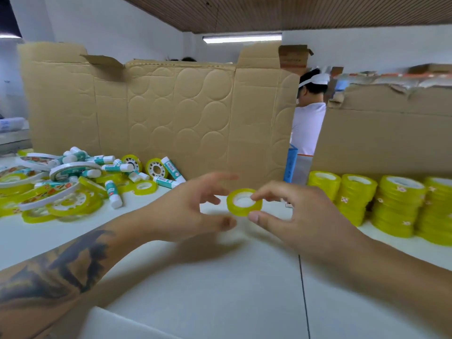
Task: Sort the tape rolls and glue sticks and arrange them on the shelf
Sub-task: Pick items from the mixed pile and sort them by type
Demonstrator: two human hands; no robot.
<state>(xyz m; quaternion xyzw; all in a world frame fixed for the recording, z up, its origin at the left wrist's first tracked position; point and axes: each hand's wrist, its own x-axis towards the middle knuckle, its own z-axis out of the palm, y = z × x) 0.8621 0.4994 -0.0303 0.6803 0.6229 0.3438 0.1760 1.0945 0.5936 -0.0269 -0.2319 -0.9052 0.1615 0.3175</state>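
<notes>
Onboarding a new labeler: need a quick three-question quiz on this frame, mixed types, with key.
1. True or false: the right hand pinches the small yellow tape roll.
2. Where do the neat stacks of yellow tape rolls stand? A) left B) right C) centre
3. Fill in: the white-and-teal glue sticks lie in the mixed pile on the ____.

Key: 1 true; 2 B; 3 left. The left hand, fingers spread, is beside the roll.

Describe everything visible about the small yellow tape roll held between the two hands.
The tape roll is a small ring of translucent yellow tape on a white core, its open centre tilted up toward the camera. The right hand pinches it between forefinger and thumb, above the white table. The left hand is open close beside it; contact is unclear.
</notes>
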